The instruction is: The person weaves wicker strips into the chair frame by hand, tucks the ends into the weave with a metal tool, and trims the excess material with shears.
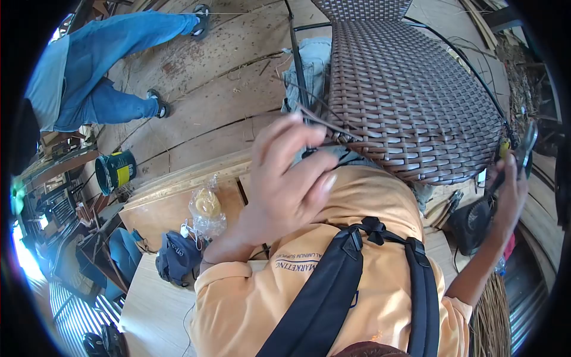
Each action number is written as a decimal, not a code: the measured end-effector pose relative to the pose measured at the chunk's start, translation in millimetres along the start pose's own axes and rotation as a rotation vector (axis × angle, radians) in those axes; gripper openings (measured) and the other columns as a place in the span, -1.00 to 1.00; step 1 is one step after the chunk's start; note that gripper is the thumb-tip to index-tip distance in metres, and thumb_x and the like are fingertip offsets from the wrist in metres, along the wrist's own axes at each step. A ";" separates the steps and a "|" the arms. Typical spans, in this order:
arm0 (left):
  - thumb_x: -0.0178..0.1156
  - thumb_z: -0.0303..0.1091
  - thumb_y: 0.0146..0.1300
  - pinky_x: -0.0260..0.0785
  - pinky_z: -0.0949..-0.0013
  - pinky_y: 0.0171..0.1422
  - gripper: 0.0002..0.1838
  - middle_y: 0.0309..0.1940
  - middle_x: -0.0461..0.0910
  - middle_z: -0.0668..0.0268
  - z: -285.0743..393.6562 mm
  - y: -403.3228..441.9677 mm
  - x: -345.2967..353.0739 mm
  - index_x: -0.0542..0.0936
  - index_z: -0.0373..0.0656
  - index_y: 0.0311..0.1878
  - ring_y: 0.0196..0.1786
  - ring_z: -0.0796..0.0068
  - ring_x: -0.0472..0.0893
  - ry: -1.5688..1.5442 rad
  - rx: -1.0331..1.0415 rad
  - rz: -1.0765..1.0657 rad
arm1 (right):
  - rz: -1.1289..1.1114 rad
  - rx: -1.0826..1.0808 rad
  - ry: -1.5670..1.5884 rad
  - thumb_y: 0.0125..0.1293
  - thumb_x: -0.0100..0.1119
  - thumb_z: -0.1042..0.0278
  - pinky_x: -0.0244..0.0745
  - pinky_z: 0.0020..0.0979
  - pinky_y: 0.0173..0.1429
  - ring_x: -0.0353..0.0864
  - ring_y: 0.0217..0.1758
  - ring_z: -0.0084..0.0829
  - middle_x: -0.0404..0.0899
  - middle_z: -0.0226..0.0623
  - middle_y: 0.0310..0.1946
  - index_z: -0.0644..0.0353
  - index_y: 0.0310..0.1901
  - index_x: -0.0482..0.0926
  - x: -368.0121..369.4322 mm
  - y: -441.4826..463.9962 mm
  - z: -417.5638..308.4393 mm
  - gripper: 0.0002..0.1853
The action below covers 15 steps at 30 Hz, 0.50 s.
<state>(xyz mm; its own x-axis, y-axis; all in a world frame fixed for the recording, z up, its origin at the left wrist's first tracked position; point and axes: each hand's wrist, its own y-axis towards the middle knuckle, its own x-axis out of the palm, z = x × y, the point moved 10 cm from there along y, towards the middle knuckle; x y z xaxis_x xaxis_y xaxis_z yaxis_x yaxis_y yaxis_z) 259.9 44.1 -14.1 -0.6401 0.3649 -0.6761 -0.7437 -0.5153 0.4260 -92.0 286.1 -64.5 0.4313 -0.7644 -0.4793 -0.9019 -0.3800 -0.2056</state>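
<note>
My left hand (291, 172) is raised over my lap, blurred, its fingers loosely bent and the thumb apart from them. Close to its fingertips a thin brown wicker strand (340, 130) sticks out from the seat edge; no firm grip on it shows. A woven brown wicker chair (410, 101) with a black metal frame lies in front of me, its near edge at my lap. At the right, my right hand (511, 187) is closed around pliers (527, 141), their metal head pointing up and away from the chair.
At the left stands a person in jeans (119, 35). A dark green bucket (116, 171), a plastic-wrapped roll (207, 203) and a dark blue cap (177, 256) are on that side. A black power tool (473, 223) and a bundle of strands (491, 309) lie right.
</note>
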 end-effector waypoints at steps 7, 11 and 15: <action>0.28 -0.34 -0.01 0.09 -0.04 0.40 -0.61 0.25 0.30 0.11 -15.8 0.4 32.9 0.56 -0.15 -0.05 0.33 -0.09 0.24 0.056 -0.130 -0.153 | -0.899 -0.028 -0.025 0.20 0.28 -0.07 0.44 -0.54 -0.27 0.52 -0.41 -0.57 0.54 -0.37 -0.44 0.42 -0.03 0.53 98.5 -92.0 -68.8 -0.39; 0.21 -0.42 -0.05 0.11 0.02 0.39 -0.61 0.25 0.30 0.05 -15.6 1.4 33.2 0.55 -0.20 -0.05 0.32 -0.06 0.26 0.038 -0.120 -0.163 | -1.243 0.306 0.164 0.36 0.12 -0.02 0.47 -0.51 -0.25 0.56 -0.40 -0.51 0.58 -0.30 -0.43 0.45 -0.05 0.51 149.6 -144.9 -64.9 -0.47; 0.20 -0.45 -0.05 0.13 0.04 0.38 -0.59 0.26 0.29 0.05 -19.3 0.3 35.0 0.53 -0.20 -0.04 0.32 -0.04 0.26 -0.022 -0.098 -0.169 | -1.380 0.451 0.102 0.45 0.00 -0.03 0.46 -0.54 -0.31 0.55 -0.45 -0.53 0.54 -0.32 -0.48 0.44 -0.17 0.51 181.5 -171.7 -49.1 -0.48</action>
<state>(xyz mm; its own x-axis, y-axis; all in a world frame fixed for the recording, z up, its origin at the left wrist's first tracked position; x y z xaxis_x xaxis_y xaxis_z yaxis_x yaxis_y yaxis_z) 241.0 41.8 -49.2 -0.5130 0.4690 -0.7190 -0.8190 -0.5181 0.2464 142.3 187.0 -74.3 0.9267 0.0258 0.3748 0.3003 -0.6505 -0.6976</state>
